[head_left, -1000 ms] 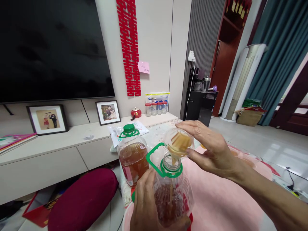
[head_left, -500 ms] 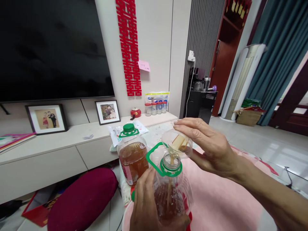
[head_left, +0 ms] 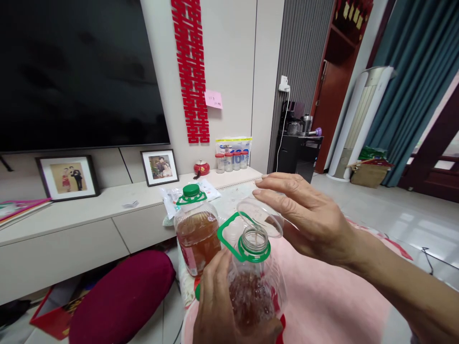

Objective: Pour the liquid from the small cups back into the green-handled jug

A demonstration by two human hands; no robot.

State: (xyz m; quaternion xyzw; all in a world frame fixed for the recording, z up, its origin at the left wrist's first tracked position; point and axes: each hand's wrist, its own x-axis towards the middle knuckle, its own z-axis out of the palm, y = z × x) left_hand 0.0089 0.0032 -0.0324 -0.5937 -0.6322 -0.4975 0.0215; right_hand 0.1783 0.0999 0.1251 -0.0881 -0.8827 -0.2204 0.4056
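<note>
Clear plastic shows the reddish-brown liquid inside the bottle (head_left: 253, 298), which the left hand (head_left: 217, 306) grips around its side; a green handle (head_left: 223, 234) circles its neck, and its mouth is uncapped. The right hand (head_left: 311, 220) holds a see-through cup (head_left: 258, 215) by its side, tilted toward that mouth and just over it, the thumb mostly hidden; a second bottle (head_left: 197, 234), also of brown liquid and topped with a green cap (head_left: 191, 190), stands just beside, to the left; pink cloth (head_left: 322, 291) spreads to the right.
</note>
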